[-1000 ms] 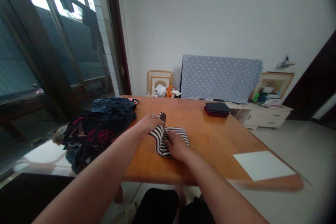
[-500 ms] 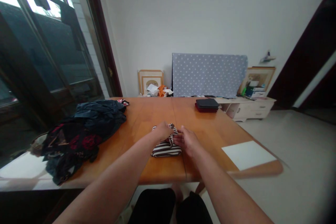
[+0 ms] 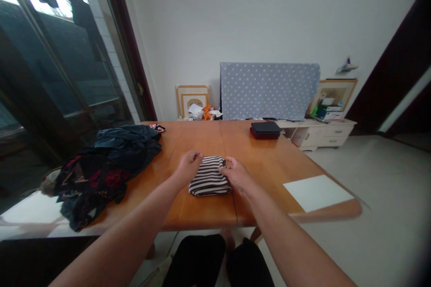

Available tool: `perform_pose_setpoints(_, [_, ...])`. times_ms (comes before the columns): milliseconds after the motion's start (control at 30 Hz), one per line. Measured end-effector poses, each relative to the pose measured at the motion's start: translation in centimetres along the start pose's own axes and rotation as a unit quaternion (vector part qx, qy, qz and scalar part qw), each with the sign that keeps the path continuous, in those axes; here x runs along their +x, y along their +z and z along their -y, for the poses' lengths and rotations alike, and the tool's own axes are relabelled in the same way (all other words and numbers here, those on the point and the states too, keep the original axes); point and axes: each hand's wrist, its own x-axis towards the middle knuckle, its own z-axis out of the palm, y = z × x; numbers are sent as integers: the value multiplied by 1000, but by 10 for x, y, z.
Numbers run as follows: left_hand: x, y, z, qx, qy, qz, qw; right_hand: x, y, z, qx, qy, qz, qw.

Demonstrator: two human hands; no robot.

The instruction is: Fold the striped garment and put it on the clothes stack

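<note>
A brown-and-white striped garment [image 3: 210, 177] lies folded into a compact bundle on the wooden table, in front of me. My left hand [image 3: 189, 168] is at its far left corner, fingers curled closed on the cloth edge. On the opposite side, my right hand [image 3: 237, 175] grips the far right edge, with the thumb over the stripes and the fingers at the side. The top of the bundle lies mostly flat, slightly rumpled near the right thumb.
Dark clothes [image 3: 111, 166] are heaped on the table's [image 3: 182, 139] left. Farther back on the right sits a folded dark stack [image 3: 265, 129]. A white sheet [image 3: 318, 193] lies near the right edge. Behind stand a low white cabinet [image 3: 323, 136] and a blue dotted cloth [image 3: 269, 92].
My left hand has moved left, away from my right hand. The striped cloth, bunched between both hands before, now lies spread flat over the bundle. The view has tipped slightly down.
</note>
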Motion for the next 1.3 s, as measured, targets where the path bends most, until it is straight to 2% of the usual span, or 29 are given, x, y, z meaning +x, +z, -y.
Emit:
perform_pose_setpoints(100, [-9, 4, 7, 37, 68, 19, 997, 5, 3, 0, -49, -38, -32, 998])
perform_pose_setpoints(233, [-16, 16, 11, 56, 143, 76, 985, 10, -3, 2, -47, -46, -20, 998])
perform_pose_setpoints(367, [-26, 27, 16, 163, 194, 141, 957, 6, -12, -5, -40, -45, -14, 998])
perform_pose_setpoints(500, [-35, 34, 23, 256, 232, 157, 925, -2, -19, -15, -22, -3, -2, 1000])
perform_pose_setpoints(667, [-40, 36, 23, 294, 246, 147, 912, -1, -19, -9, -13, 37, -54, 998])
perform_pose_setpoints(833, [-42, 35, 16, 312, 252, 143, 905, 10, -9, -14, -27, -20, -62, 997])
perform_pose_setpoints(967, [-43, 34, 15, 308, 253, 146, 906, 15, -10, -29, -117, -30, -110, 987])
perform_pose_setpoints(1033, [-43, 34, 14, 305, 250, 148, 907, 14, -13, -28, -183, -41, -129, 974])
perform_pose_setpoints(1100, [-43, 34, 14, 304, 247, 147, 908, 12, -14, -20, -256, -88, -135, 953])
perform_pose_setpoints(1200, [-43, 35, 13, 302, 247, 139, 910, 6, -5, -6, -353, -181, -73, 915])
perform_pose_setpoints(1233, [-44, 35, 13, 302, 247, 134, 911, 4, -1, -3, -379, -193, -37, 904])
perform_pose_setpoints(1300, [-44, 36, 13, 302, 246, 127, 912, 2, 6, -5, -418, -168, 28, 893])
